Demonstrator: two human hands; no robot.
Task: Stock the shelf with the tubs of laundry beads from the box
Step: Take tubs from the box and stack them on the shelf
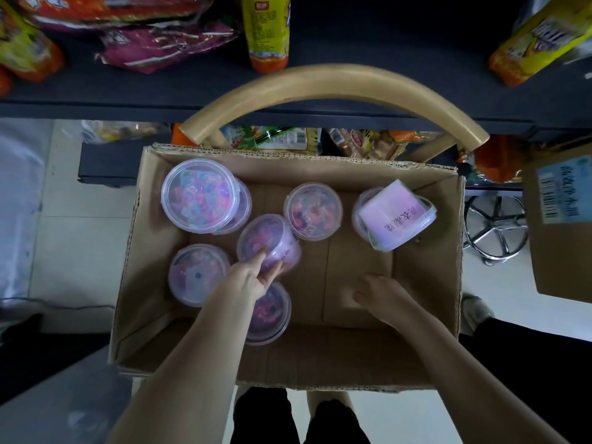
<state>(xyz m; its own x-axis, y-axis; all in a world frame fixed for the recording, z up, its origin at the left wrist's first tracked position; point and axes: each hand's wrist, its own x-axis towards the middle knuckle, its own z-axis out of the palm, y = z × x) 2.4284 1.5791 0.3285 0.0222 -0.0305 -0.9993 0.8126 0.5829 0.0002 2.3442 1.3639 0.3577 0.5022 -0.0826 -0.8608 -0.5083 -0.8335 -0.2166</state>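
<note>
The dark shelf [128,88] runs well beyond both grips, carrying snack bags and a yellow bottle [267,30]. Nearer, the open cardboard box [320,357] sits on a wooden chair [333,81], and both grips reach inside it. The left grip [253,277] is clamped on a tilted tub [269,241], with one fingertip on its clear lid and the others against its side. Another tub [198,274] stands just left of that grip, one [272,315] lies partly under its wrist, and a stacked pair [198,195] and a single tub [312,209] stand beyond it. The right grip [381,293] is loosely curled and holds nothing, low over the bare box floor. A tub on its side [395,216] lies beyond it.
</note>
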